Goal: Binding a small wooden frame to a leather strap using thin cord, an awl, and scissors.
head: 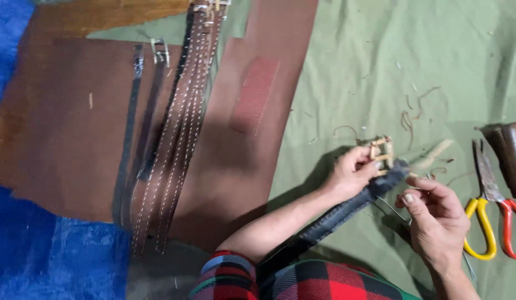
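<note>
In the head view, the person holds a dark strap (330, 216) that runs from the lap up to both hands. It is a long, narrow, flat band, dark grey to black, with a line of pale stitching along each edge and a matt, slightly worn face. At its far end sits a buckle (382, 155), a small rectangular frame of pale brass-coloured metal with a cross bar.

The left hand (352, 172) is closed on the buckle end, fingers curled over the frame and thumb beneath. The right hand (435, 216), just right of that grip, has thumb and forefinger pinched together beside the strap's tip; whether they pinch anything cannot be told.

Right of the right hand lie scissors (488, 216) with yellow and red loop handles and dull grey blades, and beyond them a dark brown tool (510, 153) with a smooth rounded body. All rest on a green cloth (380, 55), soft and creased, strewn with thin curled leather shavings.

Well left of the grip lies a brown leather sheet (63, 133), smooth and flat, bearing a row of belts (174, 133): brown ones stitched in white, plain darker ones beside them. A blue tarp (41, 250) shows at the edge.
</note>
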